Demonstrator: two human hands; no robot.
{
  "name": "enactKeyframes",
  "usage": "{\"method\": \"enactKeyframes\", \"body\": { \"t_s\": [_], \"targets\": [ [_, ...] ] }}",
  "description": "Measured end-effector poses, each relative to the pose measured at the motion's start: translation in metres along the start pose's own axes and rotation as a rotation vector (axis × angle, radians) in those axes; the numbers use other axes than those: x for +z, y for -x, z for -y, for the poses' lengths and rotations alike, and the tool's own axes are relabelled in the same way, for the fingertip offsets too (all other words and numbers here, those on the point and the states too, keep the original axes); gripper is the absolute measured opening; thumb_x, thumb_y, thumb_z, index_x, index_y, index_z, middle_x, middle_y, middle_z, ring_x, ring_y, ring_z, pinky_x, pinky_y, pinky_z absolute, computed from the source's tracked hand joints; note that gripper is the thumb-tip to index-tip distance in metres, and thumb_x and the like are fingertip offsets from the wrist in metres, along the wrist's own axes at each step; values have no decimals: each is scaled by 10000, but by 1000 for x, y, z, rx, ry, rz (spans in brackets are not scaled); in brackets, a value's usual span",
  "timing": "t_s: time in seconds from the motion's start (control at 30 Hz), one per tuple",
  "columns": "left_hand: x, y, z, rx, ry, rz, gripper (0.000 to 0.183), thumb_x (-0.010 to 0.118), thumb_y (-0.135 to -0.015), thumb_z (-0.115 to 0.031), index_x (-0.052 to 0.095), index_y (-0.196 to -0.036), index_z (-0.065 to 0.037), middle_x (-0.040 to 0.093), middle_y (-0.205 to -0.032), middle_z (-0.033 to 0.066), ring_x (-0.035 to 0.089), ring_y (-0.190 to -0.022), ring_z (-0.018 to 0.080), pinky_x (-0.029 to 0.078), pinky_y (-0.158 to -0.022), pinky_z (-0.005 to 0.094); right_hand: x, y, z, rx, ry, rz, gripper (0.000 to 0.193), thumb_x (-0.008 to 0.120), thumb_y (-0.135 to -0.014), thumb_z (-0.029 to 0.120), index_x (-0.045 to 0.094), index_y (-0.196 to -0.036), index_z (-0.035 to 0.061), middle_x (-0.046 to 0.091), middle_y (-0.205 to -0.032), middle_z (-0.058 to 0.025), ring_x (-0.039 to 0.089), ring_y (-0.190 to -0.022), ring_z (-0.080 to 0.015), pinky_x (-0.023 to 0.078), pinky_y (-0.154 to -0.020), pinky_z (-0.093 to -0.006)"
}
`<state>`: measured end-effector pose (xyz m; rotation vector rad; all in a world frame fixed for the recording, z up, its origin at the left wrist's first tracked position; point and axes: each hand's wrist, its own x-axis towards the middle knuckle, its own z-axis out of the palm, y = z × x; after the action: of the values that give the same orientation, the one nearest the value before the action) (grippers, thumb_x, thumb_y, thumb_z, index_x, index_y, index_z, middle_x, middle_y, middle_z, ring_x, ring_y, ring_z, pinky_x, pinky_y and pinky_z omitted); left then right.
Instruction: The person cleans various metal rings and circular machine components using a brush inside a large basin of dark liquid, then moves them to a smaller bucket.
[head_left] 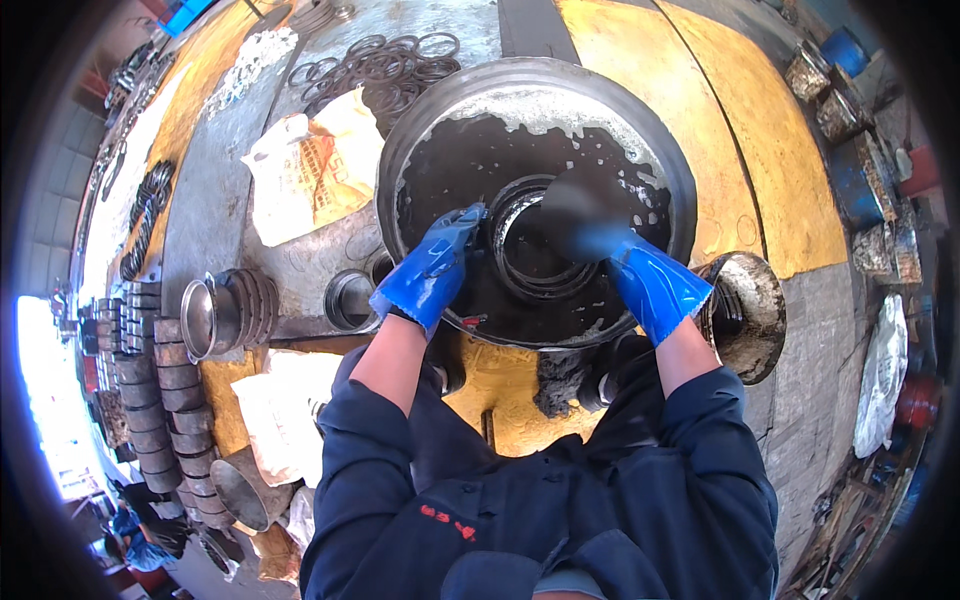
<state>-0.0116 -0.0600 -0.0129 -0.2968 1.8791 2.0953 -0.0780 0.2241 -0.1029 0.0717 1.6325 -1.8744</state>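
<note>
A wide round metal basin [683, 190] with black, wet-looking stuff in it stands in front of me. In it lies a dark metal ring [508, 272], or a stack of rings, with a wet, shiny rim. My left hand [432, 265], in a blue rubber glove, is over the basin's left side, fingers stretched out close to the ring's left edge; I cannot tell whether they touch it. At the ring's right, my right hand [645, 280], also blue-gloved, is closed on a dark grey thing [585, 205], too smeared by motion to name. It covers part of the ring.
Many thin dark rings [385, 70] are heaped behind the basin. A white sack [310, 165] lies at its left. Metal cylinders [225, 312] stand further left, beside stacked dark rings [185, 400]. An open, dirty metal drum [745, 318] stands close at the right.
</note>
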Motion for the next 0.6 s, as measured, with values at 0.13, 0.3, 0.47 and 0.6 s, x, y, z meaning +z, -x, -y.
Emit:
{"method": "enactKeyframes", "body": {
  "t_s": [0.13, 0.3, 0.47, 0.6],
  "targets": [
    [15, 0, -2, 112, -26, 106, 287, 504, -983, -162, 582, -1245, -76, 629, -1197, 59, 608, -1045, 164, 484, -929, 315, -2, 7, 12, 83, 105, -115, 304, 712, -768, 71, 673, -1047, -44, 698, -908, -114, 646, -825, -188, 500, -797, -305],
    [6, -37, 43, -241, 411, 27, 276, 583, -953, -247, 628, -1160, -71, 680, -1048, 77, 654, -907, 185, 539, -817, 341, 31, 33, 48, 60, -41, -285, 260, 714, -758, 65, 683, -996, -36, 691, -842, -102, 641, -739, -181, 509, -719, -303],
    [26, -41, 41, -183, 493, 103, 221, 617, -931, -169, 654, -1118, -57, 701, -970, 75, 667, -851, 207, 548, -786, 361, 18, 39, 43, 79, -2, -261, 255, 696, -764, 55, 670, -997, -44, 678, -799, -105, 638, -720, -191, 510, -690, -311],
    [-9, -62, 78, -224, 432, -27, 234, 569, -938, -160, 647, -1115, -29, 687, -1054, 132, 667, -883, 217, 558, -812, 360, 38, 44, 53, 37, -52, -187, 195, 668, -786, 69, 669, -953, -32, 664, -783, -102, 624, -690, -192, 500, -678, -315]
  ]
}}
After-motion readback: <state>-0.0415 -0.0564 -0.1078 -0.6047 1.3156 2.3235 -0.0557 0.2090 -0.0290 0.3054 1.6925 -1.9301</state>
